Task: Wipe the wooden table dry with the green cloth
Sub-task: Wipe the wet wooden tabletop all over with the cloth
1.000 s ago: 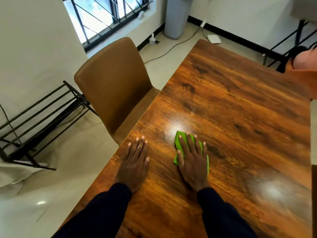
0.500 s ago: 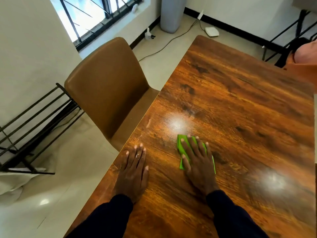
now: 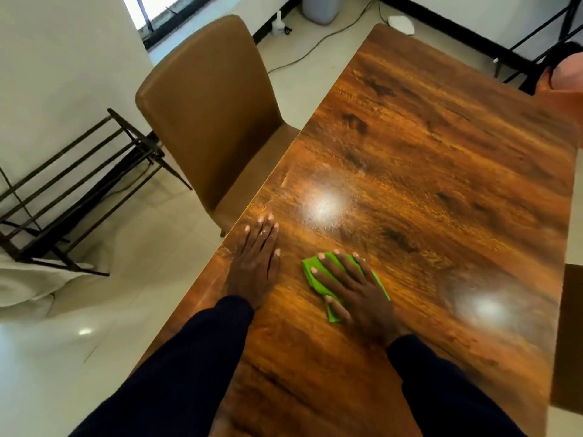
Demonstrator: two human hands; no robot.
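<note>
A glossy dark wooden table (image 3: 441,171) runs from the near edge to the far right. The folded green cloth (image 3: 314,274) lies flat on it, near the left edge. My right hand (image 3: 356,288) presses down on the cloth with fingers spread, covering most of it. My left hand (image 3: 255,260) rests flat on the bare wood beside the table's left edge, a little left of the cloth, fingers together and holding nothing. Faint wipe streaks show around a bright light reflection just beyond the cloth.
A brown chair (image 3: 208,111) is tucked against the table's left side. A black metal rack (image 3: 72,190) stands by the wall at left. A grey bin (image 3: 321,7) and cables sit on the floor beyond. Another person's orange sleeve (image 3: 564,89) shows at far right.
My right hand has slid the cloth back toward me and slightly right, away from the bright reflection. My left hand stays flat near the table's edge. The view tilted downward.
</note>
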